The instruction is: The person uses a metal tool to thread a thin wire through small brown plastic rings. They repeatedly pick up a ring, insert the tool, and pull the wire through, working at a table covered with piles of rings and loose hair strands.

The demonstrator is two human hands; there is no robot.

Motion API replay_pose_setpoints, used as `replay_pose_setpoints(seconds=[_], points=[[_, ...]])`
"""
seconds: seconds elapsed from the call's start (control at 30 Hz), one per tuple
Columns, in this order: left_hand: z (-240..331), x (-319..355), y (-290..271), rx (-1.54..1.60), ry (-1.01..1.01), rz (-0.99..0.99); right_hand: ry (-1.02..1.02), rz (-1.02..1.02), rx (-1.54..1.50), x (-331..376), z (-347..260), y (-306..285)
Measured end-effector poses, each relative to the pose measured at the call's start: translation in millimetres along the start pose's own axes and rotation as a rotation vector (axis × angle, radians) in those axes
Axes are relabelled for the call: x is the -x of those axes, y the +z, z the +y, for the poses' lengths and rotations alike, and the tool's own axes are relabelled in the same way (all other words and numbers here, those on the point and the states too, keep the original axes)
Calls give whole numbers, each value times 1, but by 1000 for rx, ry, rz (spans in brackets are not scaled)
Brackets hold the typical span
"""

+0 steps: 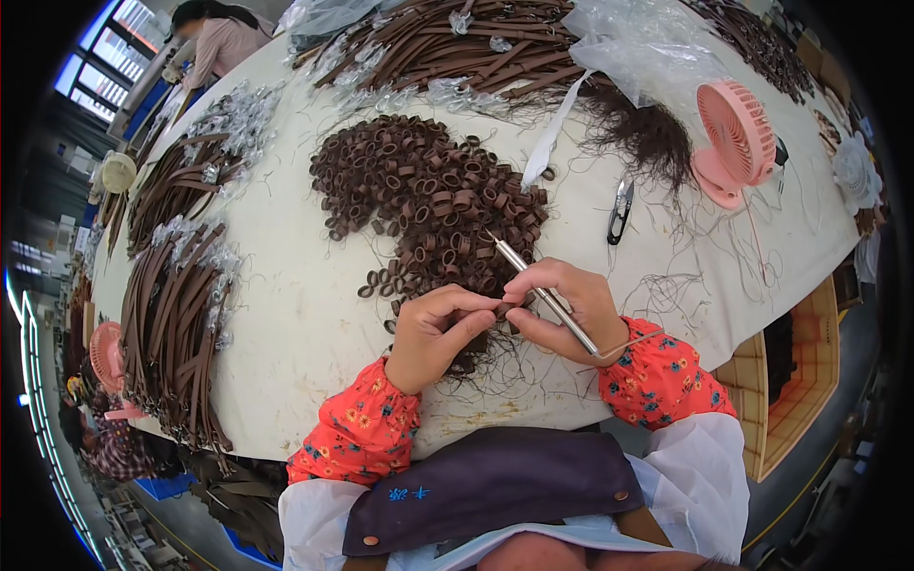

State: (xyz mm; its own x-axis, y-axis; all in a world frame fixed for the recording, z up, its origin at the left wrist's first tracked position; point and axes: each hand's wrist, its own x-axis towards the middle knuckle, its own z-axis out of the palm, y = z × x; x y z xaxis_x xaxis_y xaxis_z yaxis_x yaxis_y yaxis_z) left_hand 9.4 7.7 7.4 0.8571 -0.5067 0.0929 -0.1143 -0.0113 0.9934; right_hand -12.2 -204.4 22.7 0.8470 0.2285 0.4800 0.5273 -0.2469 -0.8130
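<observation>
Where fingers meet — small brown loop (502, 306), half-hidden, between pinching hands; right hand (568, 309) gripping tweezers (545, 296).

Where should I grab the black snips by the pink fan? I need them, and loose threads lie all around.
Take the snips by the looped black handle at the near end, coming in from the table edge. Their silver blades point away toward the fan, so the handle lies nearest your right hand.

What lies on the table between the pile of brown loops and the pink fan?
In the head view, small black thread snips lie between the pile of brown loops and the pink fan, amid loose threads.
</observation>
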Motion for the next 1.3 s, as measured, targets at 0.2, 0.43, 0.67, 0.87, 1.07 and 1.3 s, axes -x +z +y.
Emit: replay_pose_setpoints(seconds=[0.2, 0.43, 0.67, 0.87, 1.07, 1.3], points=[[-1, 1, 10, 168, -32, 37, -152, -9, 113, -1, 2, 1], [-1, 4, 14, 257, -52, 79, -4, -44, -23, 0, 0, 2], [-2, 5, 14, 134, -22, 124, 281, 52, -586, 4, 2, -5], [-1, 6, 12, 45, -19, 89, 380, 37, -674, 3, -1, -9], [-3, 7, 10, -12, -22, 72, 289, -26, -634, 2, 4, -8], [-2, 7, 11, -19, -13, 76, 349, -32, -649, 3, 1, -9]])
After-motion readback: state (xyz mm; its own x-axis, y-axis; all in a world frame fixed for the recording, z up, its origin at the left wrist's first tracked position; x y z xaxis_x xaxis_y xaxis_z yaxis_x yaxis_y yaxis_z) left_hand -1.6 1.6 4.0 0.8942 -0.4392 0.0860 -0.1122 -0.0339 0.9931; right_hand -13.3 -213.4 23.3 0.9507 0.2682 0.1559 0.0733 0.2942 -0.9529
